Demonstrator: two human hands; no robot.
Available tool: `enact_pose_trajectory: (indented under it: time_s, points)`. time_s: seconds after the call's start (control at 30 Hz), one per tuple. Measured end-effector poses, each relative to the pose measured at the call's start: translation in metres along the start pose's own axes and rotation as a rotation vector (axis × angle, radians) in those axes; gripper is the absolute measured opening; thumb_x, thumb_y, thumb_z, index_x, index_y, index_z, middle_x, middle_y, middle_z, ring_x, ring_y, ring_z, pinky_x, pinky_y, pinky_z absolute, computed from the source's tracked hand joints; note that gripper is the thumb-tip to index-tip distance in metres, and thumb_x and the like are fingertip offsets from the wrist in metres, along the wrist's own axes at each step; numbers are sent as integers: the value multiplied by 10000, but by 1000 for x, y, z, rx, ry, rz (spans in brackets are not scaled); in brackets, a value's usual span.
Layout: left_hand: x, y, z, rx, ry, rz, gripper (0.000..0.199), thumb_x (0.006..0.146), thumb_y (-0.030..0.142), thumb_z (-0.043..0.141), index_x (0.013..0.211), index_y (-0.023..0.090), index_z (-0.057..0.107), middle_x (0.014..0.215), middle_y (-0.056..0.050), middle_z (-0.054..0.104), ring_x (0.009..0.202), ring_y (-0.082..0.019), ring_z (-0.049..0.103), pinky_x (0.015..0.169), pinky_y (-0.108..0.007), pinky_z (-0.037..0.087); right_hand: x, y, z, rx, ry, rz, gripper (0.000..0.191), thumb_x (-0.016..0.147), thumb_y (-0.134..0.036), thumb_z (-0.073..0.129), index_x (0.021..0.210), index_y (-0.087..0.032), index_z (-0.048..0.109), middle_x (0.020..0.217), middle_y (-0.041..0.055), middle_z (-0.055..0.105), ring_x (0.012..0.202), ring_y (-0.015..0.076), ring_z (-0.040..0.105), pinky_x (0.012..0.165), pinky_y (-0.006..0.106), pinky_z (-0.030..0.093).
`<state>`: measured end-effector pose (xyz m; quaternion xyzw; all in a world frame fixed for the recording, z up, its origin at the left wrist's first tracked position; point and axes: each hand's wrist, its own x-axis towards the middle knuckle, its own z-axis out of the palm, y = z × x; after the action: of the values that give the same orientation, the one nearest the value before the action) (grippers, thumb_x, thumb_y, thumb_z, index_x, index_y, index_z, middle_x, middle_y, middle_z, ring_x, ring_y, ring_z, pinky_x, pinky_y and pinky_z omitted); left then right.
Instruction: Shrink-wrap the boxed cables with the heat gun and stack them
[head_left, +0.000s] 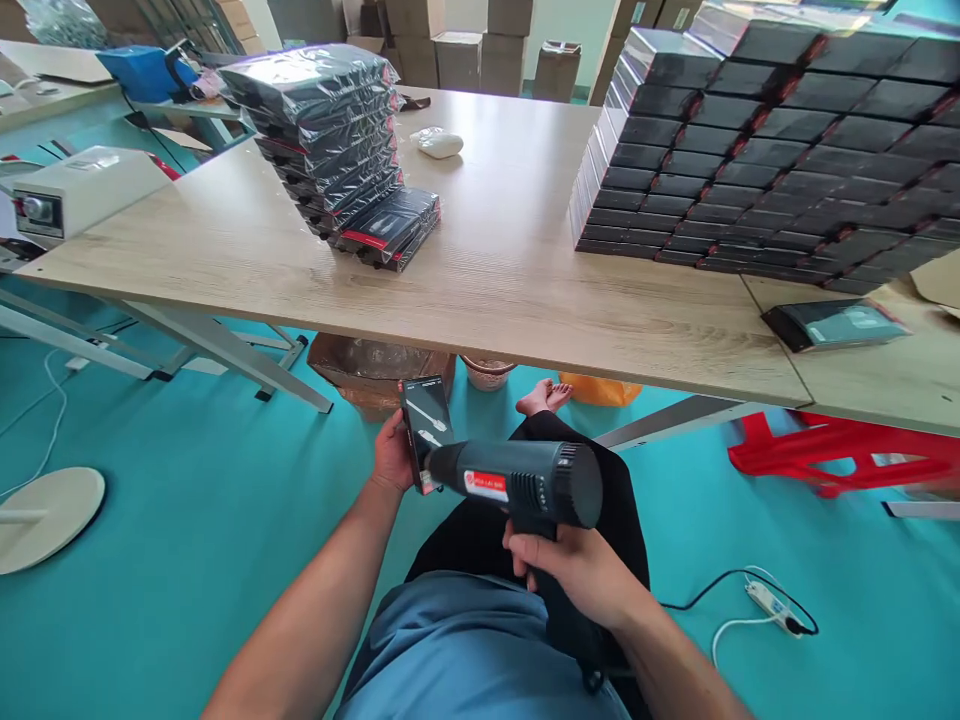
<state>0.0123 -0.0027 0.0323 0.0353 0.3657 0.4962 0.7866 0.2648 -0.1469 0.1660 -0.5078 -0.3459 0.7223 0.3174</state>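
My left hand (393, 453) grips a small black box (428, 415) by its left edge, below the table's front edge. White pictures of cables show on the face of the box. My right hand (574, 565) is wrapped round the handle of a dark heat gun (517, 475). The gun lies level and points left, its nozzle in front of or against the lower part of the box. On the table (487, 290) stands a stack of film-wrapped black boxes (330, 130), with a lower pile (394, 225) at its right side.
A large wall of stacked boxes (765, 160) fills the table's right side. One wrapped box (836, 325) lies near it. Beneath the table are a lined carton (379, 365), a basket (487, 373) and a red plastic frame (847, 455). A power strip (772, 608) lies on the floor.
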Motion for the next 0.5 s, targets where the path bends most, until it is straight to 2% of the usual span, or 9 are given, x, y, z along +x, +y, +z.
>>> enact_pose_trajectory:
  time_s: [0.07, 0.17, 0.2, 0.3, 0.37, 0.5]
  points:
    - [-1, 2, 1, -21, -23, -7, 513, 881, 504, 581, 1170, 104, 719, 1042, -165, 781, 1023, -362, 740, 934, -518, 582, -1, 0, -1, -21, 32, -6, 313, 776, -470, 801, 834, -176, 707, 772, 35, 647, 673, 180, 587, 588, 316, 502]
    - [-3, 5, 1, -67, -49, 18, 533, 885, 521, 566, 1195, 111, 706, 1090, -164, 775, 1059, -356, 730, 963, -523, 571, -3, 1, -8, -59, -91, 55, 295, 763, -443, 812, 817, -172, 711, 804, 48, 661, 663, 183, 596, 578, 321, 498]
    - [-3, 6, 0, -77, -54, 28, 540, 883, 531, 566, 1198, 114, 703, 1097, -164, 774, 1068, -355, 727, 968, -523, 568, -4, 2, -11, -59, -83, 56, 303, 756, -451, 814, 824, -172, 715, 792, 47, 661, 657, 186, 594, 580, 326, 500]
    - [-4, 8, -1, -88, -64, 44, 568, 878, 560, 572, 1226, 129, 694, 1131, -162, 768, 1090, -362, 717, 968, -528, 565, -5, 5, -21, -41, 125, 12, 340, 750, -490, 803, 861, -178, 726, 731, 35, 648, 655, 193, 581, 585, 331, 507]
    - [-3, 7, -1, -74, -61, 16, 581, 880, 563, 577, 1249, 128, 689, 1128, -163, 768, 1074, -365, 722, 955, -529, 570, -6, 4, -25, -36, 167, 25, 350, 749, -482, 805, 886, -169, 732, 708, 34, 650, 651, 195, 582, 579, 327, 508]
    - [-2, 1, 0, 6, -20, -90, 550, 898, 523, 576, 1228, 103, 706, 1019, -162, 786, 960, -354, 754, 887, -500, 595, -4, 2, -23, 117, -29, 68, 384, 709, -397, 850, 974, -139, 748, 799, 63, 711, 629, 180, 613, 534, 298, 500]
